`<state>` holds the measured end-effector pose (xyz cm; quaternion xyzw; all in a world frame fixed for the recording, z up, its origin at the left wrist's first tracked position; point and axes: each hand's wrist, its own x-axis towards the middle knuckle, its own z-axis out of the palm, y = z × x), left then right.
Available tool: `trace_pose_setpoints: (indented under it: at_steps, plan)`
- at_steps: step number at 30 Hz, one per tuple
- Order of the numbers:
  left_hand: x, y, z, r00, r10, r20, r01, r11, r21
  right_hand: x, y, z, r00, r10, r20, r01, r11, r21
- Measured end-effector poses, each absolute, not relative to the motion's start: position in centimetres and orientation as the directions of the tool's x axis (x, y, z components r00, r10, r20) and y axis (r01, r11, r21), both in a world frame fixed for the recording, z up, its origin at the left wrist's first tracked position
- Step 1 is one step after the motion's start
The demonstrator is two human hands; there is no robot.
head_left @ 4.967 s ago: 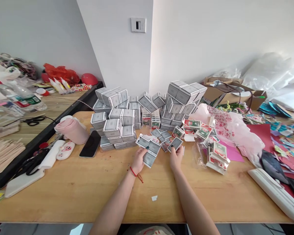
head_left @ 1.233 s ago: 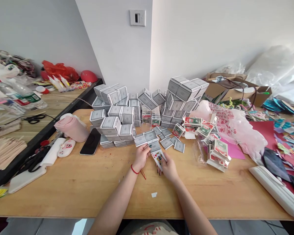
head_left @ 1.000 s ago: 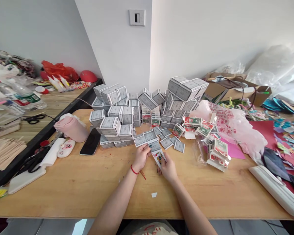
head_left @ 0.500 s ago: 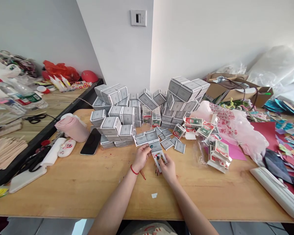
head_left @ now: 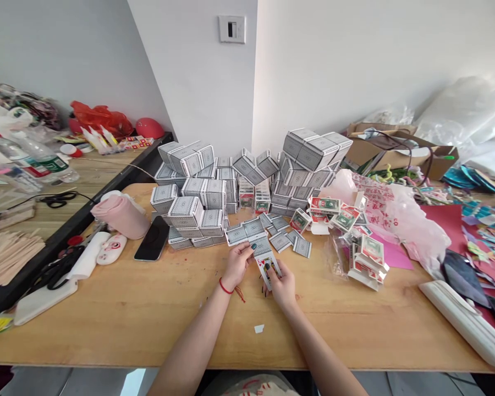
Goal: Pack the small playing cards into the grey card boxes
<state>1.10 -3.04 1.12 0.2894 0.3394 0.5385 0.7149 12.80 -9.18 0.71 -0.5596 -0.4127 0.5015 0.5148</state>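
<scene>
My left hand (head_left: 236, 265) pinches a playing card (head_left: 264, 249) whose patterned grey back faces up, thumb on its near left edge. Closed on a face-up playing card (head_left: 274, 265) with a red heart is my right hand (head_left: 285, 284), its thumb across the picture. The two cards meet or overlap; whether they are joined cannot be told. Just beyond my hands lie more patterned cards (head_left: 239, 233) and scattered loose ones (head_left: 280, 242). My fingers beneath the cards are mostly hidden.
Stacks of card-covered blocks (head_left: 185, 212) stand behind on the left, with others (head_left: 305, 151) on the right. Opened card boxes (head_left: 369, 258) and a plastic bag (head_left: 416, 231) lie right. A phone (head_left: 152, 239), pink roll (head_left: 121, 214) and scissors (head_left: 53, 269) are left.
Both hands keep their hold on the cards in nearly the same place. The whole view has shifted very slightly.
</scene>
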Motion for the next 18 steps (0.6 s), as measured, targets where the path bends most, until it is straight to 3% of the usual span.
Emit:
trace_pose_setpoints:
  at_steps: [18]
  plan:
    - [1.15, -3.07, 1.05, 0.203, 0.974, -0.104, -0.532, 0.199, 0.823, 13.37, -8.62, 0.7, 0.073, 0.979, -0.191, -0.202, -0.173, -0.964]
